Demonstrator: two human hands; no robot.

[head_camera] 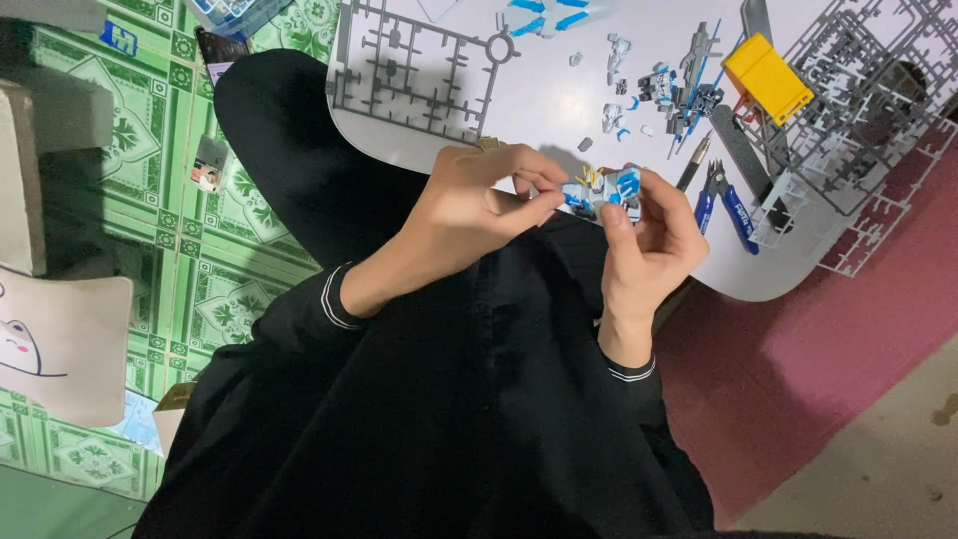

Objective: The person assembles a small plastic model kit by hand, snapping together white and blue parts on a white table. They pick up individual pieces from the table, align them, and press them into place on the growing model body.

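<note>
Just right of the frame's centre, a small model piece, white with bright blue panels and thin yellow spikes, sits pinched between both hands. The left hand grips its left edge; the right hand closes around it from below.

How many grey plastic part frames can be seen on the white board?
2. One grey frame lies at the board's left end, above the left hand. The other frame lies at the right end, beside the yellow box; it may be several stacked.

Blue-and-white model part, yellow box, grey sprue frame, green patterned floor.
</note>
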